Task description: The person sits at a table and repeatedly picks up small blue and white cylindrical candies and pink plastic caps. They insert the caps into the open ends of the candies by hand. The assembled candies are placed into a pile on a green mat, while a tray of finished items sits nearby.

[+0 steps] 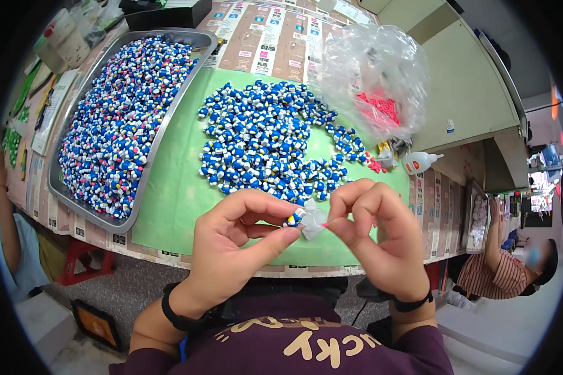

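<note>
Now left fingers (280, 239) clamp a blue-and-white figurine (293, 219), right fingers (351, 234) a pink speck (324, 224) tiny enough to slip below them.

Held item 1: small rounded piece (293, 219), blue and white with a touch of yellow; pinched between thumb and index finger of the left hand (234, 247), raised above the worktop; partly covered by the fingertips, exact tilt not readable. Held item 2: tiny pink bit (324, 224), gripped at the fingertips of the right hand (385, 240), just beside item 1, apart from it. Between them: whitish, translucent scrap (313, 220), crumpled in appearance; which hand supports it unclear.
</note>
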Demonstrator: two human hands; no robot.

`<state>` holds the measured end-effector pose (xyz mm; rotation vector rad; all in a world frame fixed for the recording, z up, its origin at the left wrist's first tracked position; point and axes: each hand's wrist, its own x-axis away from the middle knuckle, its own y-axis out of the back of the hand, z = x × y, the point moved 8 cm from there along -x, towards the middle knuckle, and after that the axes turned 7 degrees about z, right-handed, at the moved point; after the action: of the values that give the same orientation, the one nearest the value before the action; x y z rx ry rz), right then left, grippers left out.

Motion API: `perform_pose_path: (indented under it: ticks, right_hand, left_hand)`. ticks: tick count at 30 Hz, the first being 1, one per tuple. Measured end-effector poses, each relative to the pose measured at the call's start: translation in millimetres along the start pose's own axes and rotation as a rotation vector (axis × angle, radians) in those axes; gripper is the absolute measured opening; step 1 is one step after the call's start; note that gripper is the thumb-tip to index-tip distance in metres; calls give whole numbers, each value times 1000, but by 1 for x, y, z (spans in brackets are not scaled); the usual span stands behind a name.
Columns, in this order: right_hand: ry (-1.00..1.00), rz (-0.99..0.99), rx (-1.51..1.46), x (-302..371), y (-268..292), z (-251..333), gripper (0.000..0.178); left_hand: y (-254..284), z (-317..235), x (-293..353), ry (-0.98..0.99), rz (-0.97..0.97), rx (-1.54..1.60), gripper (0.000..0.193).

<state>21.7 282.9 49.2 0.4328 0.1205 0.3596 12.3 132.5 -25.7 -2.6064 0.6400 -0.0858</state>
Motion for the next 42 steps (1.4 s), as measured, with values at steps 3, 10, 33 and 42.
perform_pose_path:
  ticks: [3,10,33,42]
  right_hand:
    - [67,-94,-96,4,-7,2,24]
    - [77,-139,21,8,-16,-2,27]
    - [-515,-358,445,94,143,-158,10]
    - [-507,-392,611,84,129,-156,9]
  left_hand:
    - [-6,-4,-1,-97,23,-40,23]
    - [-13,-21,4,-287,-32,-388,22]
    - [160,-113,60,-267,-826,-1241,27]
    - [18,-22,-4,-141,15,-1182,21]
